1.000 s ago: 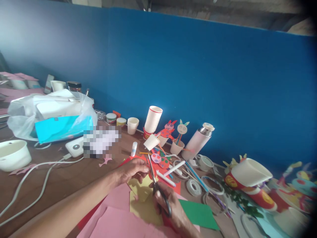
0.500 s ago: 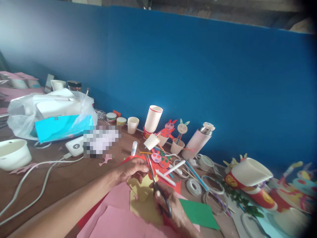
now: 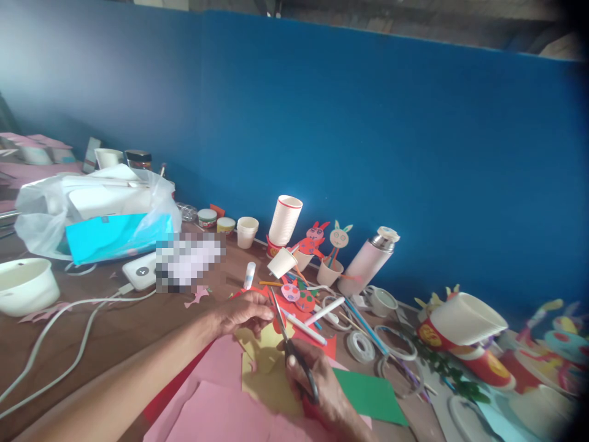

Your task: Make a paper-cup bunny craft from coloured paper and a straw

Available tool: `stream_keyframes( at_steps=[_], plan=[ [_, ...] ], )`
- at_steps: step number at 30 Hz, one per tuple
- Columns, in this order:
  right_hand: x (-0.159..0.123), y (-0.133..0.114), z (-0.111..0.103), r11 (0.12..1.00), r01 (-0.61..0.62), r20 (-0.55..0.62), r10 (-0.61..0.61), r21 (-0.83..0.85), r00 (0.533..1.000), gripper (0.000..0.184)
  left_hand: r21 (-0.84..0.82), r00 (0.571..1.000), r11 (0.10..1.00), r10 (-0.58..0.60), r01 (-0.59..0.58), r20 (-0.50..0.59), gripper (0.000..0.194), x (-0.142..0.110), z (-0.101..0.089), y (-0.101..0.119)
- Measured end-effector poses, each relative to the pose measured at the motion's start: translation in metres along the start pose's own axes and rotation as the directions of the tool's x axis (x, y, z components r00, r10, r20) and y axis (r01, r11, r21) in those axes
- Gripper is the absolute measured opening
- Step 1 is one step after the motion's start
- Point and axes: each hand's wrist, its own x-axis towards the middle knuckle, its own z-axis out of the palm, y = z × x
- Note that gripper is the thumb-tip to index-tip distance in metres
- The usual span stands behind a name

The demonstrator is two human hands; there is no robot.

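My right hand [image 3: 324, 377] is closed around the black handles of a pair of scissors [image 3: 282, 319], whose blades point up and away from me. At the blades, my left hand [image 3: 251, 312] pinches a small piece of red paper [image 3: 278, 323], partly covered by fingers and scissors. Below the hands lie cut yellow paper [image 3: 269, 374] and pink paper sheets [image 3: 225, 405]. Beyond the blades are round paper faces [image 3: 298, 296], one pink and one red. White marker pens [image 3: 306, 328] lie on red paper just right of the left hand.
Along the blue partition [image 3: 368, 135] stand a cup stack [image 3: 285, 221], cups with paper rabbits [image 3: 330, 270] and a thermos [image 3: 368, 264]. Green paper [image 3: 370, 396] and tape rolls [image 3: 360, 347] lie right. A plastic bag [image 3: 41, 212], power bank [image 3: 139, 271] and white cables [image 3: 43, 334] are left.
My left hand has shifted slightly left with the red paper. The scissors blades have moved a little left too; my right hand stays almost in place.
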Motion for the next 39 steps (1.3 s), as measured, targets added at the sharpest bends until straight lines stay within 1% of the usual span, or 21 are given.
stream_keyframes(
  at_steps=[7, 11, 16, 23, 31, 36, 39],
  plan=[
    [0.000, 0.006, -0.001, 0.998, -0.003, -0.006, 0.003, 0.058, 1.000, 0.044, 0.012, 0.999, 1.000, -0.014, 0.015, -0.044, 0.015, -0.002, 0.001, 0.002],
    [0.002, 0.010, -0.003, 0.997, 0.005, -0.029, -0.003, 0.073, 1.000, 0.045, 0.001, 0.996, 1.000, 0.012, -0.012, -0.086, 0.019, -0.001, 0.002, 0.004],
    [0.003, 0.011, -0.003, 0.997, -0.015, -0.012, 0.016, 0.075, 1.000, 0.046, 0.058, 0.997, 0.998, 0.041, -0.037, -0.061, 0.022, -0.003, 0.003, 0.006],
    [0.000, 0.002, 0.000, 0.997, -0.056, -0.003, 0.056, 0.054, 0.998, 0.049, 0.126, 0.999, 0.992, 0.027, -0.022, -0.034, 0.016, -0.006, 0.002, 0.010],
    [-0.001, -0.004, 0.000, 0.998, -0.062, -0.024, 0.062, -0.004, 0.998, 0.053, 0.151, 0.998, 0.987, 0.051, -0.055, 0.030, 0.012, -0.005, -0.003, 0.008],
    [-0.002, -0.007, 0.000, 0.995, -0.094, -0.036, 0.093, -0.020, 0.995, 0.054, 0.157, 0.999, 0.986, 0.049, -0.051, 0.013, 0.011, -0.006, -0.003, 0.008],
    [-0.002, -0.008, 0.000, 0.996, -0.085, -0.036, 0.084, -0.010, 0.996, 0.052, 0.131, 0.999, 0.990, 0.050, -0.049, -0.006, 0.011, -0.005, -0.003, 0.008]
  ],
)
